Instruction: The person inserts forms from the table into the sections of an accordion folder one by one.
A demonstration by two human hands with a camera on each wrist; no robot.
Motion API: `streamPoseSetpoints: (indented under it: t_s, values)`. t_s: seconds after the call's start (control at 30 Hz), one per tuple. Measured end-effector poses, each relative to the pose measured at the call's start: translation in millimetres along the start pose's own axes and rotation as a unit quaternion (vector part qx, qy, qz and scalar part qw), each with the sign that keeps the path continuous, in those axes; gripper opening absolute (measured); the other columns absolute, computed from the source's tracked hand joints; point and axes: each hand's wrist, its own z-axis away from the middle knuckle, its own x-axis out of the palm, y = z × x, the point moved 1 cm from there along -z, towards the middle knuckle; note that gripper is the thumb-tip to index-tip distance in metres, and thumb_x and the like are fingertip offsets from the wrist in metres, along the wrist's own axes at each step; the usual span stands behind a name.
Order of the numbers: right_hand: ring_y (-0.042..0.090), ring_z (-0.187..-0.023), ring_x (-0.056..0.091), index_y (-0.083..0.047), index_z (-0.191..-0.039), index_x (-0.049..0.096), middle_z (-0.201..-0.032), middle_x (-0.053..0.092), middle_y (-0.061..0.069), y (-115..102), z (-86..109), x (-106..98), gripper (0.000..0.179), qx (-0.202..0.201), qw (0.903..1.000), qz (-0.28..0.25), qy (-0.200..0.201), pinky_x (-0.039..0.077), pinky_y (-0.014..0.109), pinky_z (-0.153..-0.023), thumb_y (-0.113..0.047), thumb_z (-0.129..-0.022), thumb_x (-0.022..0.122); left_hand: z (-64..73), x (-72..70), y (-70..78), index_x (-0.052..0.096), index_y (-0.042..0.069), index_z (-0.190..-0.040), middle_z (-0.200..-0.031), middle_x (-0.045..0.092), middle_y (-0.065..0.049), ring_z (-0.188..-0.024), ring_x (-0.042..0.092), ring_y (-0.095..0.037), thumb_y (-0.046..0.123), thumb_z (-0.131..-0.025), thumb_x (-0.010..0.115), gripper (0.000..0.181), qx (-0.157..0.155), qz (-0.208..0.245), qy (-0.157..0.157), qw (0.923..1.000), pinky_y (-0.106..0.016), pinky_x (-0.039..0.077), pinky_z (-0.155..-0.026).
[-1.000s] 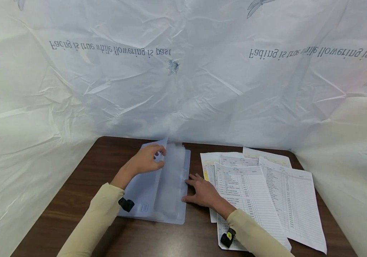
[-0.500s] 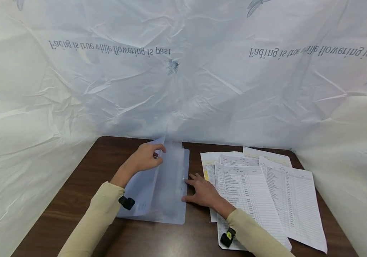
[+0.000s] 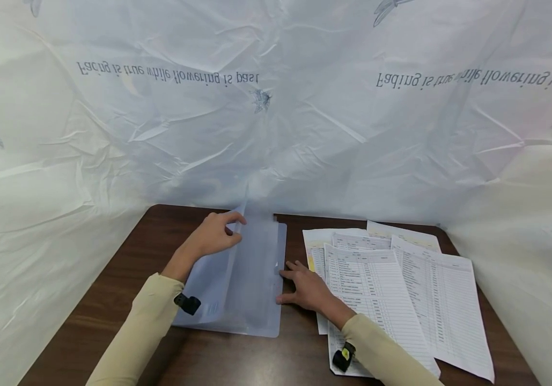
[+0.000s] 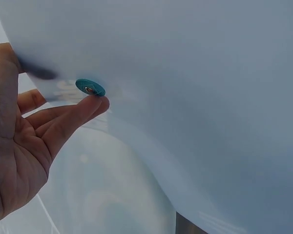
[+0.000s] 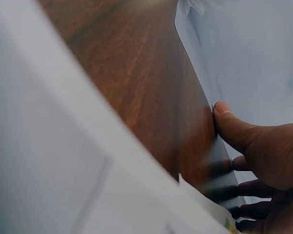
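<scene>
A translucent bluish plastic folder (image 3: pixel 254 289) lies on the table with its cover lifted toward the left. My left hand (image 3: pixel 215 234) pinches the raised cover near its far part. In the left wrist view, the fingertips of that left hand (image 4: pixel 36 129) sit right beside a small teal disc (image 4: pixel 90 87) on the cover. My right hand (image 3: pixel 308 287) rests at the folder's right edge, fingers spread and fairly straight. From the right wrist view, the right thumb (image 5: pixel 229 119) and fingertips line up along that edge.
Several printed sheets (image 3: pixel 367 289) overlap on the right side of the dark wooden table (image 3: pixel 111 279), partly under my right forearm. A white plastic sheet (image 3: pixel 276 134) with printed words hangs behind and at both sides of the table.
My left hand has shifted slightly left and away from me, drawing the cover further left, so more of the folder's inside shows. The right hand stays at the folder's edge.
</scene>
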Motion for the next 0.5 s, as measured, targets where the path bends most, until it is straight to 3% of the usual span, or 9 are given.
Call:
streamPoseSetpoints:
  t_s: [0.33,0.5]
  values:
    - [0.045,-0.145,0.037,-0.008,-0.139,0.063,-0.153,0.047,0.022,-0.1,1.1,-2.2,0.073,-0.005,1.0000,-0.004,0.000,0.044,0.057,-0.105,-0.051,-0.083,0.081,1.9,-0.2,-2.7,0.070,0.012,-0.124,-0.053,0.052,0.001,-0.085,0.075,-0.022,0.017,-0.089,0.064,0.036,0.008,0.010,0.024,0.9996,-0.040,0.059,-0.071]
    - [0.046,-0.145,0.037,-0.007,-0.139,0.063,-0.153,0.047,0.022,-0.2,1.7,-3.7,0.072,-0.006,0.9999,-0.015,-0.005,0.044,0.058,-0.106,-0.049,-0.083,0.083,3.6,1.2,-6.9,0.071,0.011,-0.123,-0.068,0.065,0.000,-0.086,0.075,-0.023,0.017,-0.088,0.065,0.036,0.007,0.027,0.039,0.9989,-0.041,0.059,-0.074]
